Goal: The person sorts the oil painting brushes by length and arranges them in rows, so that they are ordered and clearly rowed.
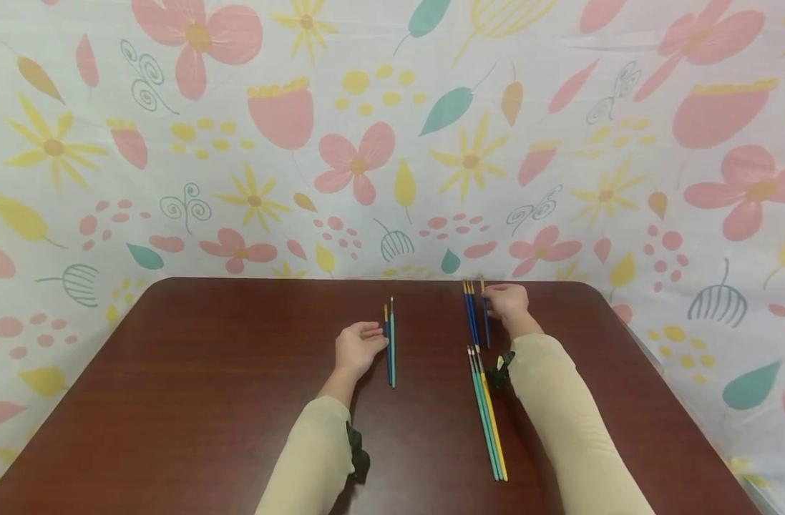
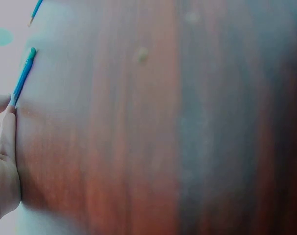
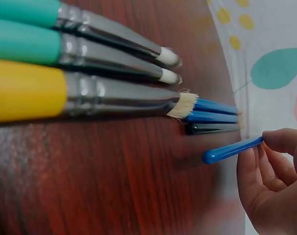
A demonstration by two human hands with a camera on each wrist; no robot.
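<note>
My right hand point(image 1: 508, 304) pinches a slim blue paintbrush point(image 3: 231, 150) between thumb and fingertips near its bristle end. The handle's rounded end points back toward the near side, beside several dark-blue paintbrushes point(image 1: 471, 315) lying at the table's far edge. My left hand point(image 1: 358, 349) rests with fairly straight fingers against the left side of a blue paintbrush point(image 1: 388, 357). A teal paintbrush point(image 1: 393, 350) lies alongside it, bristles pointing away. In the left wrist view, the blue handle point(image 2: 24, 76) runs out past the thumb and fingertips.
Nearer on the right, two teal paintbrushes point(image 1: 485, 422) and a yellow paintbrush point(image 1: 495, 433) lie together, bristles toward the blue group. All lie on a dark reddish-brown wooden table point(image 1: 205, 400). A flower-patterned cloth point(image 1: 366, 93) hangs behind the far edge. Dark straps circle both sleeves.
</note>
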